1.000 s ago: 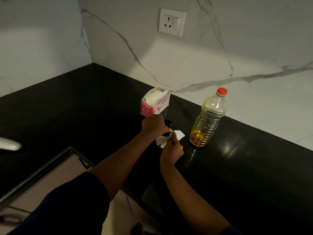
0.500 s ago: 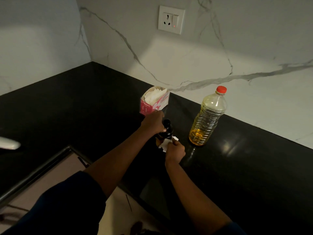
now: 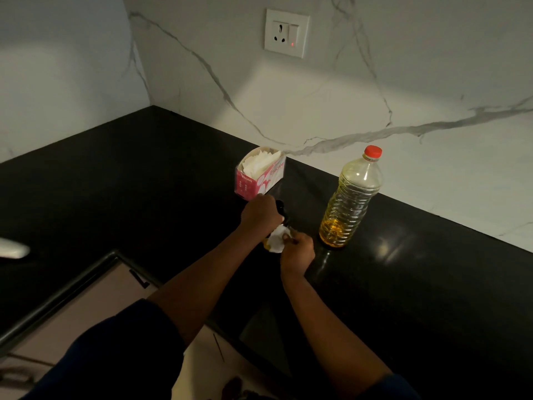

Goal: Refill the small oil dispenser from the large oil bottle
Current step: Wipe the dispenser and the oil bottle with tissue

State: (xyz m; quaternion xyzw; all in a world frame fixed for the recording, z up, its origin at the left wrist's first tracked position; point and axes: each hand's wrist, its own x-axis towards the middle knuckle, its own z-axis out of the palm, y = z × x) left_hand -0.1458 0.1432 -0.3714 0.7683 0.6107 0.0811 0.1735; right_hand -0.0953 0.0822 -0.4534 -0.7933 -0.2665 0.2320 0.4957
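Left hand (image 3: 261, 216) curled round the small dark dispenser (image 3: 280, 208), right hand (image 3: 298, 251) pinching a crumpled white tissue (image 3: 276, 241) against it, ribbed clear plastic bottle (image 3: 350, 203) right of both hands — red cap, shallow yellow oil, pink box (image 3: 253, 183) of white napkins behind the left hand, glossy black counter (image 3: 144, 183).

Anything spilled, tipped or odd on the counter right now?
Nothing stands out. The large oil bottle stands upright and capped; the left hand grips the small dispenser while the right hand holds a white tissue against it. No puddle shows on the black counter, though it is dim.
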